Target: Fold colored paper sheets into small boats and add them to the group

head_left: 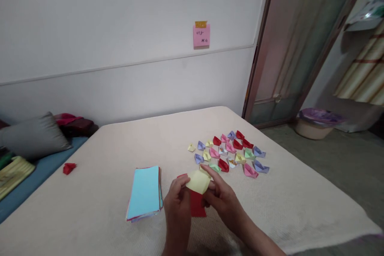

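Note:
Both my hands hold a partly folded yellow paper (198,181) just above the cream-covered table (120,156). My left hand (177,198) pinches its left edge. My right hand (220,196) grips its right side, fingers closed on it. Under the hands lies a red sheet (196,204). Left of my hands sits a stack of coloured paper (145,193) with a light blue sheet on top. Beyond my right hand, several small folded paper boats (231,152) in red, pink, purple, yellow and green lie in rows.
A single red folded piece (69,168) lies near the table's left edge. Cushions (33,136) rest on a blue mat at the left. A pink note (201,35) is taped to the wall. A door (288,48) and a basin (318,122) stand at the right.

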The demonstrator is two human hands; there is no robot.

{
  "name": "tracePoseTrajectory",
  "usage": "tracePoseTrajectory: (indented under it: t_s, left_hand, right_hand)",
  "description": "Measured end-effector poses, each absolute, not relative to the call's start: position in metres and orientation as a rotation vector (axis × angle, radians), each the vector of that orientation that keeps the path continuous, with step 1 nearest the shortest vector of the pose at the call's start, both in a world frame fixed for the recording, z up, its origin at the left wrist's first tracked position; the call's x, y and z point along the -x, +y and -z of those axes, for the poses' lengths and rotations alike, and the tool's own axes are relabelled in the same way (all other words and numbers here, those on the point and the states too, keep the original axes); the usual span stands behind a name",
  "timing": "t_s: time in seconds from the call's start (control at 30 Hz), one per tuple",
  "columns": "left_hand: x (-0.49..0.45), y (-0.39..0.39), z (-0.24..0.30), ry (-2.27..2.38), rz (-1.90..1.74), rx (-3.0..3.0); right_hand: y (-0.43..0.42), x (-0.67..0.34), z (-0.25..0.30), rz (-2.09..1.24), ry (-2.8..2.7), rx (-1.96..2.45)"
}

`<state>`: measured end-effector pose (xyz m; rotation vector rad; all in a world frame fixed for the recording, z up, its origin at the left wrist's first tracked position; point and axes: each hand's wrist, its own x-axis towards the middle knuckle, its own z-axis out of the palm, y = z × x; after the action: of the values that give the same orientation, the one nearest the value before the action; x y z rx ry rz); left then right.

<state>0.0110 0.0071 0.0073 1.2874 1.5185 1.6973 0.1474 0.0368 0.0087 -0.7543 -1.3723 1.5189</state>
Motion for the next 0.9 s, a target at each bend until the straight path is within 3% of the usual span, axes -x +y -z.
tracePoseTrajectory:
  t_s: [0.57, 0.9]
  left_hand:
    - [-0.018, 0.001, -0.014, 1.292, -1.692, -1.060]
    - [-0.025, 0.000, -0.003, 1.401, -1.678, -1.185]
  right_hand:
    - [0.047, -0.152, -0.009, -1.495, -1.247, 0.845]
    - [0.043, -0.145, -0.006, -1.429, -1.054, 1.002]
